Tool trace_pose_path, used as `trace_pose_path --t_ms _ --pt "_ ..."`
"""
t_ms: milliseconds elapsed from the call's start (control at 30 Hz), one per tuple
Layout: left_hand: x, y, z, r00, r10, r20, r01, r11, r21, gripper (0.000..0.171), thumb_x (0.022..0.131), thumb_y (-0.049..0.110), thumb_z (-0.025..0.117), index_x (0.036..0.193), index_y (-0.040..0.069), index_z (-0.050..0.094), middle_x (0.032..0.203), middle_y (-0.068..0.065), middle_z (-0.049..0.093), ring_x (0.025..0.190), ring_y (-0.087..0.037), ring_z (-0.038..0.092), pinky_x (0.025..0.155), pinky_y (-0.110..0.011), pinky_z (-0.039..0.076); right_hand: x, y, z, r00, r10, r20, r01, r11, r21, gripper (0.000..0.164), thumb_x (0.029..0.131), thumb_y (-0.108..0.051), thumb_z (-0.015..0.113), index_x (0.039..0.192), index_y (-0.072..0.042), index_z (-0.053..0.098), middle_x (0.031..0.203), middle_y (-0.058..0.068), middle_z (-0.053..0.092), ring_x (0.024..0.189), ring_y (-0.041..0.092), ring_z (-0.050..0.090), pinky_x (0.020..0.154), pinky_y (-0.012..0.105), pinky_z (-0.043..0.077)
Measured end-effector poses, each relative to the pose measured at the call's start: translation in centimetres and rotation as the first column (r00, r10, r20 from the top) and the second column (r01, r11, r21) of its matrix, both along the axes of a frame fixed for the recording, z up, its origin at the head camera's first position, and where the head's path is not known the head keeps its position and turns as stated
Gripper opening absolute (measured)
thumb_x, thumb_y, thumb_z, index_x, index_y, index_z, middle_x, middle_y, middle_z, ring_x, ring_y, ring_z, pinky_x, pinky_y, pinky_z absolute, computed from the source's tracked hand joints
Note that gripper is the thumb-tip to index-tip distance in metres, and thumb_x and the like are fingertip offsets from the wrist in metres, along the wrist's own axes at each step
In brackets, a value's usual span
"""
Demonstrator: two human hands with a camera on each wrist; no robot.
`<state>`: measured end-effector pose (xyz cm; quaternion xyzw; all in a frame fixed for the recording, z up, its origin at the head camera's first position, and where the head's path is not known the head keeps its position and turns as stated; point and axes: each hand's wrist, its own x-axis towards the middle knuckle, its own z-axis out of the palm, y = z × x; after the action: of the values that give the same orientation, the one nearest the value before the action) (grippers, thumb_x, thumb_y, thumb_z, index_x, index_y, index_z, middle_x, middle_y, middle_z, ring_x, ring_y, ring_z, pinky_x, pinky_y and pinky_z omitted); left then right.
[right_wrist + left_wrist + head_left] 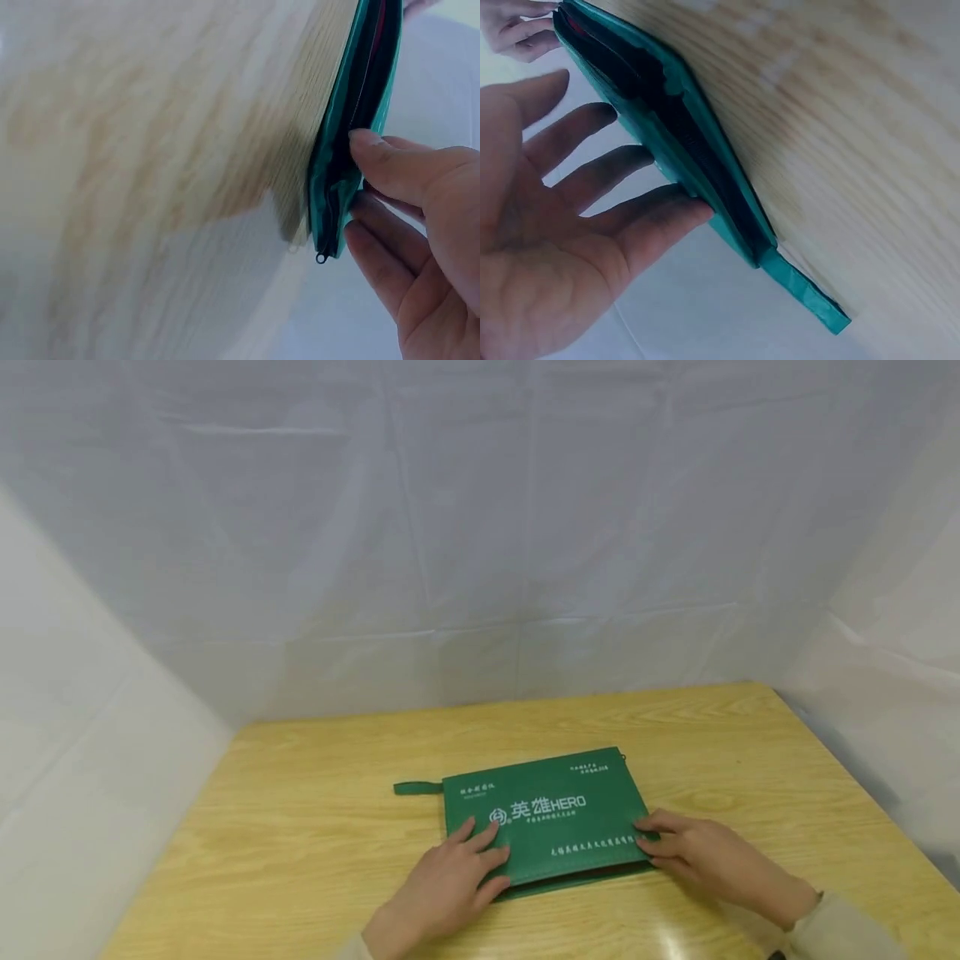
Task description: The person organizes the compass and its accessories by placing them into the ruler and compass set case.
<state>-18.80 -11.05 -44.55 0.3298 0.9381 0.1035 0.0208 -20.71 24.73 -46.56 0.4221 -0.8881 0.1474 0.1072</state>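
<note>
A green zipper pouch (540,835) with white "HERO" lettering lies flat on the wooden table. Its near edge gapes open, and the left wrist view shows the dark inside of the pouch (705,161) with a wrist strap (806,292) at one end. My left hand (452,881) rests on the near left part of the cover with its fingers spread and fairly straight. At the near right corner, my right hand (705,856) pinches the edge of the pouch. In the right wrist view, the thumb lies by the opening, close to a small zipper pull (321,258).
The wooden table (322,818) spreads out around the pouch. White sheets hang behind the table (480,527) and along both sides.
</note>
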Motion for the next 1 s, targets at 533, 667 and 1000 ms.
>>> trace_pose_path --t_ms 533,667,1000 --pt "-3.0 2.1 0.7 0.957 0.04 -0.289 -0.078 0.99 -0.119 0.039 0.088 0.05 0.047 0.117 0.025 0.058 0.094 0.0 0.058 0.071 -0.022 0.051 0.046 -0.029 0.042 0.1 -1.4 -0.3 0.996 -0.067 0.06 0.067 0.998 -0.009 0.026 0.082 -0.021 0.063 0.107 -0.016 0.066 0.114 0.003 0.06 0.097 0.019 0.059 0.072 0.029 0.051" --pt "-3.6 3.0 1.1 0.961 0.05 -0.273 -0.102 0.979 -0.177 0.051 0.082 0.059 0.048 0.122 0.028 0.056 0.105 -0.006 0.056 0.089 -0.029 0.054 0.05 -0.034 0.046 0.1 -1.5 -0.3 0.993 -0.061 0.097 0.063 0.998 -0.018 0.026 0.084 -0.024 0.061 0.109 -0.017 0.065 0.115 0.003 0.06 0.097 0.018 0.059 0.072 0.028 0.05" --pt "-5.0 3.6 1.0 0.989 0.092 -0.116 -0.104 0.989 -0.102 0.058 0.073 0.056 0.061 0.116 0.02 0.048 0.132 -0.019 0.046 0.114 -0.048 0.042 0.08 -0.063 0.042 0.0 -1.2 -0.6 0.993 -0.071 0.092 0.073 0.997 -0.019 0.027 0.083 -0.023 0.062 0.109 -0.017 0.065 0.115 0.002 0.06 0.098 0.017 0.058 0.074 0.03 0.05"
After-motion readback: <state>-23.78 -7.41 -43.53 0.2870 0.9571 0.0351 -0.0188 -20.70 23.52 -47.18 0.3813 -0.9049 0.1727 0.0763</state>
